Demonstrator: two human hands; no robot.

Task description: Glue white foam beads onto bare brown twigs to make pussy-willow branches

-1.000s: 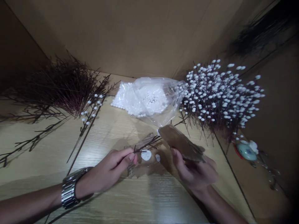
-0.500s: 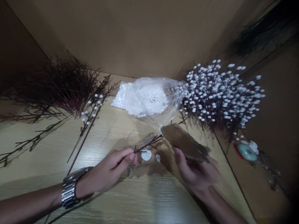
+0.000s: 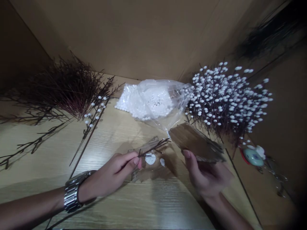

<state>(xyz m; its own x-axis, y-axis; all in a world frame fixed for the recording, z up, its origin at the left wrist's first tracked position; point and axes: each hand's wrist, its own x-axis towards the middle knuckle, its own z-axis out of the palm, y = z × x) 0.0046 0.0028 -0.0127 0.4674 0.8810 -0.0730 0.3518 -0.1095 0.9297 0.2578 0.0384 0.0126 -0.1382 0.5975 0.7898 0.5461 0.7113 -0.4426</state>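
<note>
Between thumb and fingers, my left hand (image 3: 120, 172) pinches a dark brown twig (image 3: 155, 148) with short side branches, its tip pointing right. Below the twig, a brown sheet (image 3: 153, 174) lies on the table with two white patches (image 3: 150, 158) on it. My right hand (image 3: 206, 175) grips a flat brown piece of cardboard (image 3: 195, 140) by its near edge, thumb on top; the other fingers are partly hidden and blurred. The cardboard is tilted and held off the table, to the right of the twig's tip.
A clear plastic bag of white foam balls (image 3: 153, 99) lies ahead. Bare twigs (image 3: 69, 86) are heaped at left, near a sprig with white balls (image 3: 96, 111). At right stands a bunch of white-tipped twigs (image 3: 227, 95). A greenish round object (image 3: 253, 156) lies at far right.
My right hand has moved slightly right with the cardboard, away from the twig's tip. My left hand stays almost still with the twig.
</note>
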